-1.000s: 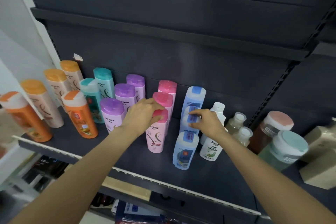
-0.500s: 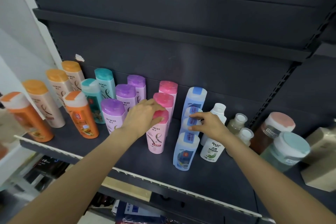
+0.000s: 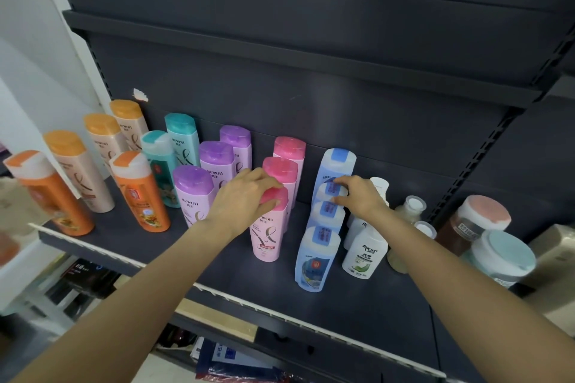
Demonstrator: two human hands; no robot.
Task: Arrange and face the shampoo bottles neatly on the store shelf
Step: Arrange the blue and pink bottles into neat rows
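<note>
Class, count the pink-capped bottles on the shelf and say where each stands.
3, in one front-to-back row: front under the left hand, middle, back. None seems hidden.

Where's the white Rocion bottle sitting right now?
In the head view, the white Rocion bottle stands right of centre on the shelf, just right of the front blue bottle and below the right hand.

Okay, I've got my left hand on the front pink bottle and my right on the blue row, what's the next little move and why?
Probably slide the front pink bottle straight back a touch with the left hand, which grips its cap. It stands forward of the front purple bottle beside it, so the fronts don't line up. The right hand can steady the blue bottles.
</note>
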